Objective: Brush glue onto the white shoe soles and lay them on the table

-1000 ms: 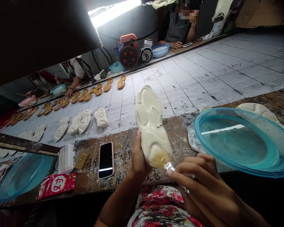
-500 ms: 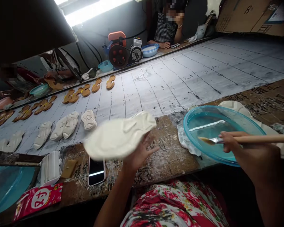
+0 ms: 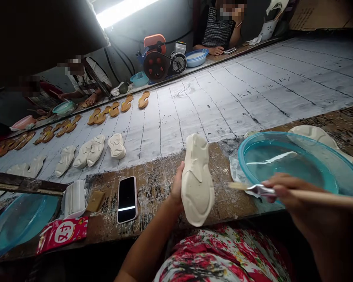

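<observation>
My left hand (image 3: 178, 186) grips a cream shoe sole (image 3: 197, 184) by its left side. The sole stands nearly upright above the cardboard-covered bench edge (image 3: 161, 176), its moulded face toward me. Part of my left hand is hidden behind it. In my right hand (image 3: 285, 192) is a paintbrush (image 3: 317, 197) with a light wooden handle and metal ferrule. Its pale bristles point left, apart from the sole. Behind the brush sits a blue-rimmed basin (image 3: 282, 172) of liquid, with more cream soles (image 3: 314, 135) partly hidden beyond it.
A phone (image 3: 127, 199), a white box (image 3: 75, 199), a red packet (image 3: 63, 234) and another blue basin (image 3: 20, 223) lie left. Cream soles (image 3: 95, 150) and brown soles (image 3: 127, 103) rest on a white belt (image 3: 194, 105). Co-workers (image 3: 220, 31) sit across, near a motor (image 3: 178, 60).
My left hand has turned the sole from lying sideways to nearly upright and moved it right. My right hand has drawn the brush left and down, off the basin.
</observation>
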The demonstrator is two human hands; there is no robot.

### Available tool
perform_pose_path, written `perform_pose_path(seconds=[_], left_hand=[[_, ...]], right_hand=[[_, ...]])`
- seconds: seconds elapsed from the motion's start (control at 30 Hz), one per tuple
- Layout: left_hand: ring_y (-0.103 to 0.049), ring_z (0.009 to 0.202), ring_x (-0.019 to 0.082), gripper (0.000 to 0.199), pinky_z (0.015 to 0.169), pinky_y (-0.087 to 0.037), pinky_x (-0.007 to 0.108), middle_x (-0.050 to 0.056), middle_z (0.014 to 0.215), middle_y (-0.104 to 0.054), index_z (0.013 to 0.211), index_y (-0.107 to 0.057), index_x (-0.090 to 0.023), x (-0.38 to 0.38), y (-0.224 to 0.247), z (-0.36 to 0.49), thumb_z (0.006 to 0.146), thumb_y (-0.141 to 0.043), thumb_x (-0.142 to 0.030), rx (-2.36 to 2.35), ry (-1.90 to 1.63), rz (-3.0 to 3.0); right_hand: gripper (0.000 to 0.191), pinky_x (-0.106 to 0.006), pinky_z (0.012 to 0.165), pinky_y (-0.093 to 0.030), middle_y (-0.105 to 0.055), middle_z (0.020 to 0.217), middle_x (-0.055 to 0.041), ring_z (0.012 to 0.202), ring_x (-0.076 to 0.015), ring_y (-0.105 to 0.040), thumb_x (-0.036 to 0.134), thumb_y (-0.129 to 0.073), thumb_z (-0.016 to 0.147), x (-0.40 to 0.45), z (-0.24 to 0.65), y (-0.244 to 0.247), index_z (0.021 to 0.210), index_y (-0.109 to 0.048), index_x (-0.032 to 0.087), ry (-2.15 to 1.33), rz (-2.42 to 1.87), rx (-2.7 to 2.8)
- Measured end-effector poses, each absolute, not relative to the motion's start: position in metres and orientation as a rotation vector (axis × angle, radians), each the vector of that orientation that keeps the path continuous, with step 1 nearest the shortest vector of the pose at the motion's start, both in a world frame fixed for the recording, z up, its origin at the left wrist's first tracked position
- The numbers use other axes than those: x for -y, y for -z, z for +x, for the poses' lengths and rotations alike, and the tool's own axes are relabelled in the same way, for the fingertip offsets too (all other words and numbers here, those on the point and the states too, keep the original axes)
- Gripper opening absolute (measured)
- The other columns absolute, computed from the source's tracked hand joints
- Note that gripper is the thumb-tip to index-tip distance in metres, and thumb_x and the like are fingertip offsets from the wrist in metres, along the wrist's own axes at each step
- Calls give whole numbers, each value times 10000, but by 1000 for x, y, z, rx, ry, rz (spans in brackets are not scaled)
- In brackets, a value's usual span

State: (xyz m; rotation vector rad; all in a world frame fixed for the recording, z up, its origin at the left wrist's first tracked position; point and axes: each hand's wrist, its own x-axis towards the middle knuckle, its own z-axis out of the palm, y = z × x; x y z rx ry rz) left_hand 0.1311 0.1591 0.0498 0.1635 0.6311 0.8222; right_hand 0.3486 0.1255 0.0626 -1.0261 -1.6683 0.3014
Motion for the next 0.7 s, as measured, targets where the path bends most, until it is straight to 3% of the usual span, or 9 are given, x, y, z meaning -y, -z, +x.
perform_pose_path(seconds=[0.07,0.23,0.4,0.53,0.7], left_hand=[[-611,918,239,638,891,-436,368,127,911,-666,1129,-584,-84,-160,-63,139,847,-281,-570,-621,-819,220],[-616,912,240,564,911,-419,346,120,882,-675,1132,-577,-44,-152,-90,155,866,-326,-472,-646,-887,273],[-615,877,240,599,882,-422,345,122,875,-672,1129,-579,-52,-148,-100,152,849,-329,-518,-693,-884,256],[-589,733,196,599,769,-442,311,91,755,-644,1071,-605,-75,-150,-100,144,847,-302,-540,-731,-878,368],[-413,565,99,448,607,-379,219,9,617,-495,896,-638,-110,-148,-101,143,865,-375,-472,-932,-917,730]], right_hand=[[115,-273,573,-480,-567,643,0,606,-110,-555,255,-464,848,-123,324,-71,845,-559,190,-357,-824,1731],[125,-352,688,-417,-541,648,-7,660,-111,-518,142,-470,809,-126,290,-89,905,-547,120,-365,-508,1796],[119,-350,709,-391,-538,635,-3,650,-102,-500,89,-464,776,-126,295,-82,851,-553,115,-382,-533,1799],[113,-309,688,-381,-525,603,16,589,-77,-492,62,-469,747,-117,305,-80,785,-549,132,-366,-568,1875],[123,-355,778,-414,-549,649,-17,685,-128,-550,165,-455,813,-104,309,-103,864,-565,189,-432,-821,1757]])
